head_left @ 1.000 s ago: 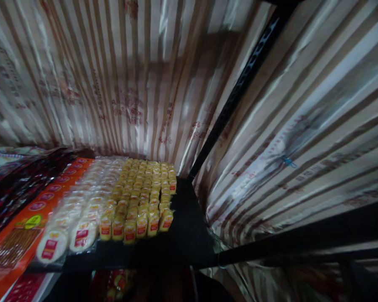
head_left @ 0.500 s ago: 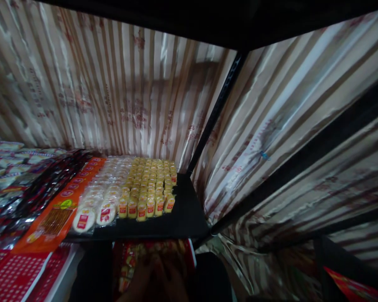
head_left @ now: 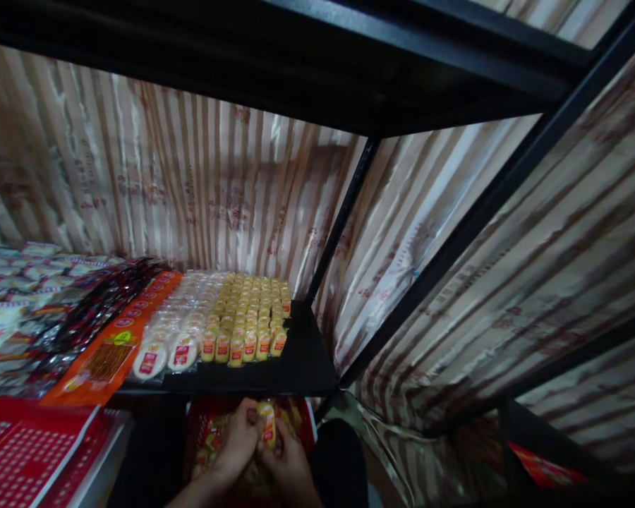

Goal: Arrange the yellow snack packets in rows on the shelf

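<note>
Now your left hand and right hand have come up into view together, both pinched on one yellow packet below the shelf.

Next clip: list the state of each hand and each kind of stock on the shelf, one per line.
Left hand: closed on the yellow packet, above the red basket.
Right hand: also gripping the yellow packet.
Yellow packet: upright, held between both hands.
Red basket: below the shelf, holding more packets.
Yellow packets on shelf: standing in neat rows.
White round packs: lying in rows.
Orange packs: lying flat, overlapped.
Shelf: right end bare.
</note>
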The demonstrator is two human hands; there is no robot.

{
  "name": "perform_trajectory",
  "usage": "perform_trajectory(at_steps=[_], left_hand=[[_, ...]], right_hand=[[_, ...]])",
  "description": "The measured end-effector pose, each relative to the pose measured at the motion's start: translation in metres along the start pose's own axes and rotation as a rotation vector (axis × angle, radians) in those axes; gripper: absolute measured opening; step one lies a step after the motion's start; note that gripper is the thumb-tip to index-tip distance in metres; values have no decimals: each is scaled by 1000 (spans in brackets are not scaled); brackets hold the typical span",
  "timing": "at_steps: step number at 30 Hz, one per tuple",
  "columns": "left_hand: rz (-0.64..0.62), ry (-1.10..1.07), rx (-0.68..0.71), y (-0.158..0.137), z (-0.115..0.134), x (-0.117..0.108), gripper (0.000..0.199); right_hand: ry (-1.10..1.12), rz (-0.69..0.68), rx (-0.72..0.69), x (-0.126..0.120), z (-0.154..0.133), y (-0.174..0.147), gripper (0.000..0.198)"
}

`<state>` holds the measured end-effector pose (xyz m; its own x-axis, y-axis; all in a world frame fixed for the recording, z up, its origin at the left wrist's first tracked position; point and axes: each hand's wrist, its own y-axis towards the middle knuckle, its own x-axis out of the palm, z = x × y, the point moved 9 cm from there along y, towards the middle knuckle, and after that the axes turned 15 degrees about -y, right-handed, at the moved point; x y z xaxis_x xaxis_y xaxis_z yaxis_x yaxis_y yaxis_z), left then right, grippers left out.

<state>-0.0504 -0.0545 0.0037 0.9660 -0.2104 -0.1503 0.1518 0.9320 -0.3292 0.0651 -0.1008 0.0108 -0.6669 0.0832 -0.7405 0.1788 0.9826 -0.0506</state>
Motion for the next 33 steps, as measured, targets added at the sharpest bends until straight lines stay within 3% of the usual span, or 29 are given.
perform_trajectory(at_steps=[4,8,15,29,33], left_hand=[[3,12,51,-3,21,4,9],[-12,78,60,1,37,14,18],[-88,66,202,10,84,32,35],[-177,76,424,62,173,51,31],[-159,135,452,86,193,56,38]], right_hand=[[79,-57,-22,-14,-12,-6,43],[15,34,-7,-40,-16,-4,42],[47,194,6,-71,-11,13,45],[-90,423,-11,-126,-14,91,52],[-108,499,-7,-139,-6,121,54]])
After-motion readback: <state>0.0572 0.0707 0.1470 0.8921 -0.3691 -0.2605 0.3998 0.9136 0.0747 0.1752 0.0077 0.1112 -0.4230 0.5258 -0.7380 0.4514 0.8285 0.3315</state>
